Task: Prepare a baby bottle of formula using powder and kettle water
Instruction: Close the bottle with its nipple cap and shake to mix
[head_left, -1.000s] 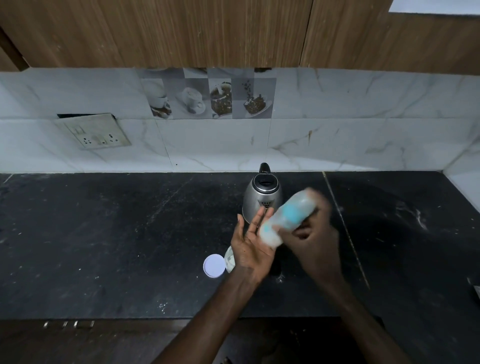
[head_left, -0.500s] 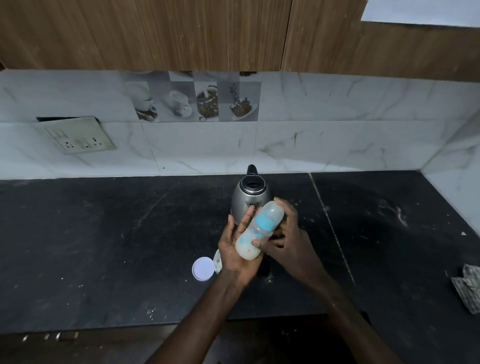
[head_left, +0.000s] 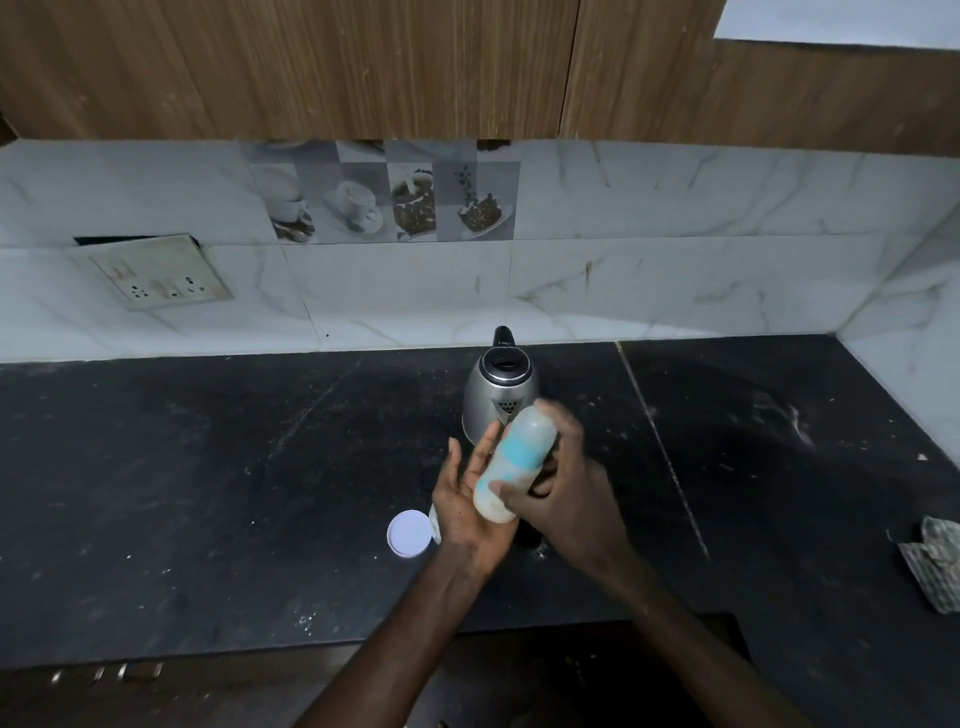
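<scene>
- The baby bottle (head_left: 517, 462), clear with a blue band, is held off the surface (head_left: 208, 467) just in front of the steel kettle (head_left: 501, 400), tilted with its rounded cap end up toward the kettle.
- The left hand (head_left: 467, 499) lies flat against the bottle's side, palm up and fingers straight and spread.
- The right hand (head_left: 571, 499) wraps the bottle from the other side, thumb across its lower body and fingers curled behind it.
- The kettle stands upright near the marble backsplash, lid closed and spout facing the camera.
- A round white lid (head_left: 409, 533) lies flat in front of the kettle and to its left, just beside the left wrist.
- A crumpled patterned packet (head_left: 935, 561) lies far right of the kettle.
- A socket plate (head_left: 156, 275) hangs tilted on the wall, well left of the kettle.
</scene>
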